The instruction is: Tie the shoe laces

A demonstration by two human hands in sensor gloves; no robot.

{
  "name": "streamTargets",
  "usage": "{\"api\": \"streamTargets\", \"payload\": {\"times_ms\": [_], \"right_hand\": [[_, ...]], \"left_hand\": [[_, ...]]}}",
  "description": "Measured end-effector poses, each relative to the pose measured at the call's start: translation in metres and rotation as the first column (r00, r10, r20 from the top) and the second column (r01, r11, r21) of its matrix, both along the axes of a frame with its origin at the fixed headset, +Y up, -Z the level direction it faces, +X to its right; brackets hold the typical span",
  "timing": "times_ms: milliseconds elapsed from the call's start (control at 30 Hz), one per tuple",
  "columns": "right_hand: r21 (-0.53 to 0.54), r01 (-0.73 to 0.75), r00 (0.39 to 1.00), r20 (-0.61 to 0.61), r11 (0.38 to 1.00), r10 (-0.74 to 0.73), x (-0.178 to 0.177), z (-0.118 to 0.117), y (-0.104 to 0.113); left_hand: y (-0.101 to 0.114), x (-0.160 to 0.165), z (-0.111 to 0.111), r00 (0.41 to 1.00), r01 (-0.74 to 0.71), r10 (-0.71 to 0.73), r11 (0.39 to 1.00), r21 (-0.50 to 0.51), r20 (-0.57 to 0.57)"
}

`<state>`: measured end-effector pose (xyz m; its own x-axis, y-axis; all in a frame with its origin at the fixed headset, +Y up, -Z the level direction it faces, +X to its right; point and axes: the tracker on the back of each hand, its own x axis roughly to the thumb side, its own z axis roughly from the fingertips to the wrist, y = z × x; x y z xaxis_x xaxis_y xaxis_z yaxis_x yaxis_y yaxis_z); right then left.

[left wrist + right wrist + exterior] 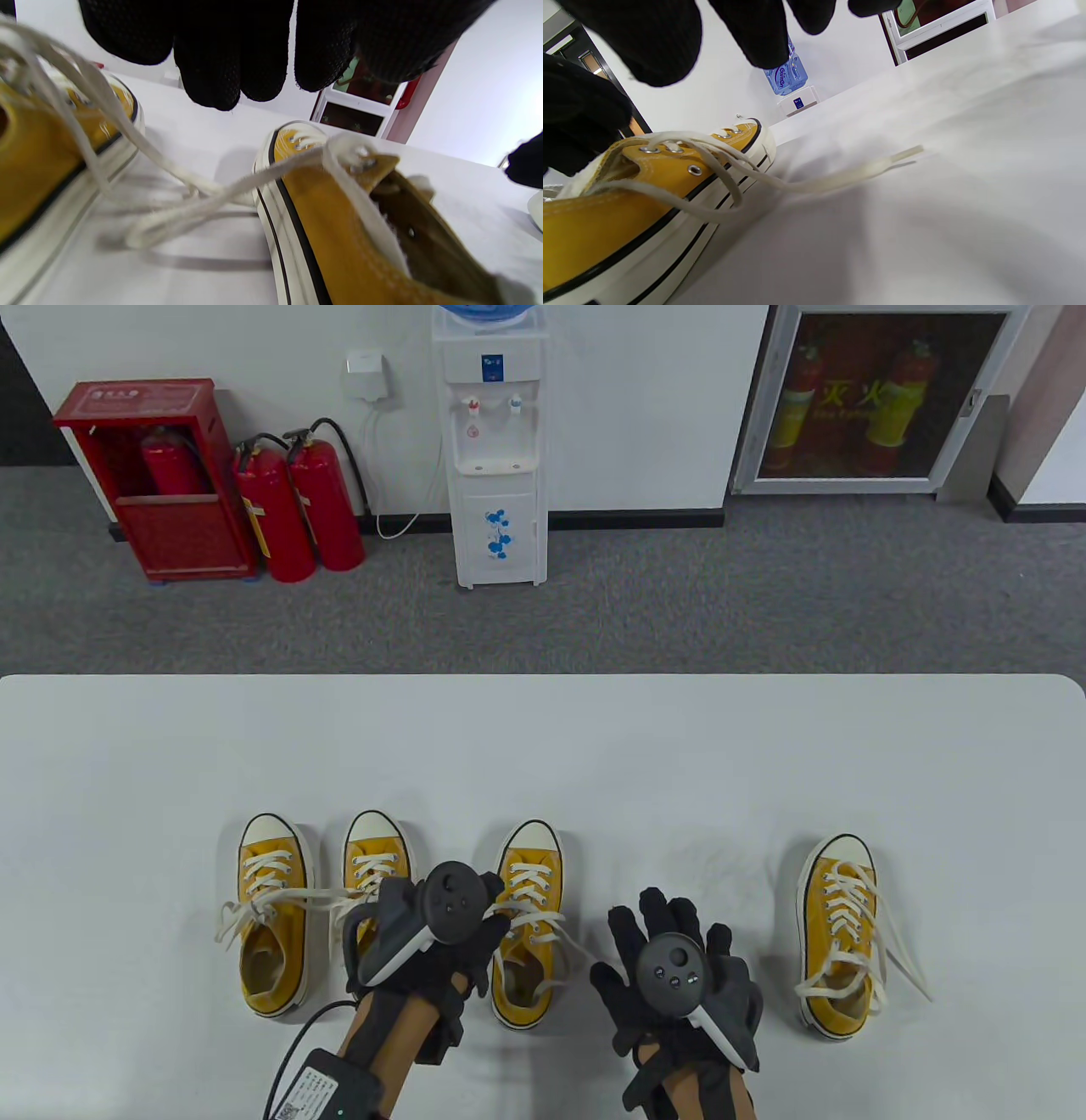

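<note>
Right hand point(670, 976) lies spread, fingers straight, on the table point(543, 755) between the third shoe point(528, 920) and fourth shoe point(840, 933). Left hand point(433, 942) hovers by the third shoe; whether it pinches a lace point(203, 199) I cannot tell. Only the right wrist view shows the bottle point(787, 76) label, "Ganten". All laces lie loose.
</note>
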<state>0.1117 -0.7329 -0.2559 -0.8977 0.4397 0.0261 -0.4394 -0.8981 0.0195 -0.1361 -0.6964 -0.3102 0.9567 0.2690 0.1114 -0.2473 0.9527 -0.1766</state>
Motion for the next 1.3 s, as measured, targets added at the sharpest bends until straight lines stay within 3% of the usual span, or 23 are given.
{"api": "streamTargets", "payload": {"times_ms": [233,367,467,767,900,1000,1200,1300], "right_hand": [[-0.002,-0.002,1.000,-0.002,1.000,0.002,0.000,0.000,0.000],[-0.001,-0.001,1.000,-0.003,1.000,0.001,0.000,0.000,0.000],[-0.002,0.000,1.000,-0.003,1.000,0.000,0.000,-0.001,0.000],[-0.001,0.004,1.000,-0.002,1.000,-0.004,0.000,-0.001,-0.001],[-0.002,0.005,1.000,0.000,1.000,-0.005,0.000,-0.001,-0.001],[-0.003,0.007,1.000,0.003,1.000,-0.007,0.001,-0.001,-0.001],[-0.008,0.008,1.000,0.008,1.000,-0.008,0.002,-0.001,-0.001],[-0.009,0.009,1.000,0.010,1.000,-0.009,0.002,-0.001,-0.001]], "left_hand": [[-0.021,0.015,-0.011,1.000,-0.018,0.017,0.997,-0.073,-0.020],[-0.019,0.020,-0.012,0.997,-0.058,0.056,0.998,-0.033,-0.043],[-0.013,0.021,-0.011,0.999,-0.051,0.050,0.998,-0.031,-0.020],[0.025,-0.005,-0.001,0.935,-0.355,0.356,0.934,0.037,-0.014],[0.034,-0.023,0.004,0.863,-0.503,0.505,0.863,0.052,-0.019],[0.036,-0.040,0.010,0.771,-0.634,0.637,0.770,0.067,-0.029],[0.021,-0.068,0.021,0.541,-0.837,0.839,0.543,0.062,-0.046],[0.012,-0.081,0.023,0.493,-0.866,0.868,0.496,0.060,-0.060]]}}
